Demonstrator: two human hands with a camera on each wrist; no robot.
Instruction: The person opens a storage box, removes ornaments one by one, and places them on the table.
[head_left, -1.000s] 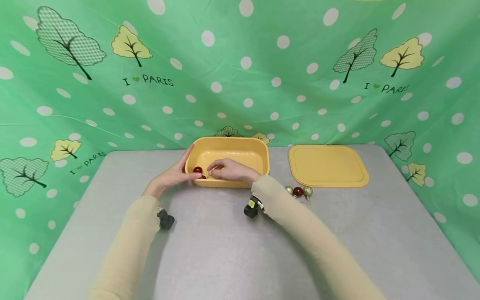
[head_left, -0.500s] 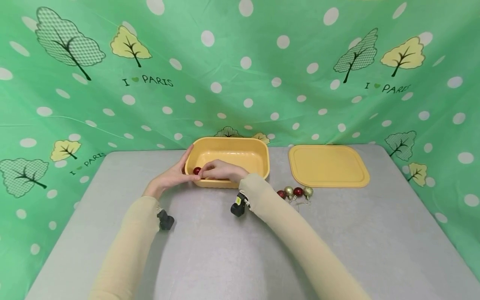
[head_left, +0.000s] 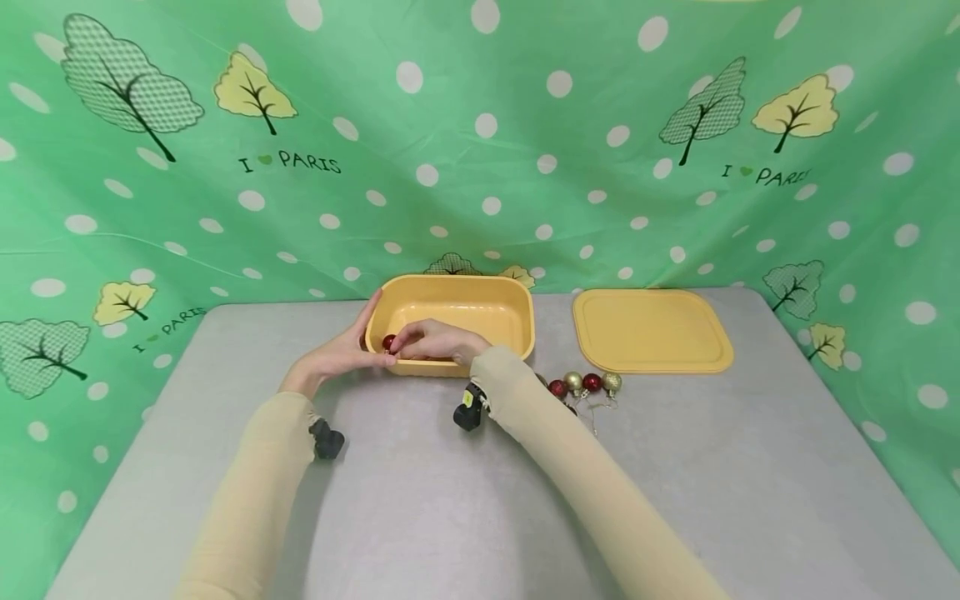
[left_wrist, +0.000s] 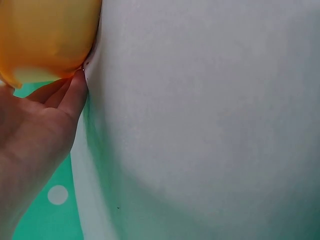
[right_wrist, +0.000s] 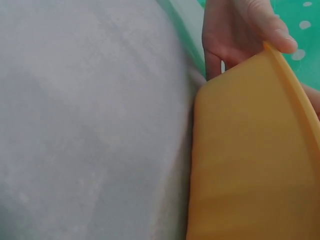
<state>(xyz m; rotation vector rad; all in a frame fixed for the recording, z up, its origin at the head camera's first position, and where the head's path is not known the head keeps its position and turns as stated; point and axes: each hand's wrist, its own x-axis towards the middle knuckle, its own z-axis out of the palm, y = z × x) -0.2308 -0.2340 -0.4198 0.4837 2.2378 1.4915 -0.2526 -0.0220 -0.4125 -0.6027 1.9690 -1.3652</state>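
Note:
A yellow rectangular container (head_left: 487, 368) stands at the back of the table, its top uncovered. My left hand (head_left: 336, 357) grips its left end, with the thumb over the near rim and the fingers along the outer wall. In the left wrist view those fingers (left_wrist: 74, 95) reach down against the container's lower side. Inside the left end lies a shiny red Christmas bauble (head_left: 388, 342). My right hand (head_left: 435, 340) reaches over the near rim, its curled fingertips pinching at this bauble; they partly hide it. The right wrist view shows only the container's outer wall there.
A yellow lid (head_left: 652, 331) lies flat to the right of the container. Several gold and red baubles (head_left: 573, 382) with string loops lie in front of it, partly hidden by the right sleeve (head_left: 555, 442). A green dotted curtain (head_left: 480, 150) hangs behind the grey table.
My right hand has moved left inside the container to the red bauble, its fingers drawing together. More loose baubles show beside the right sleeve. My left hand keeps its hold.

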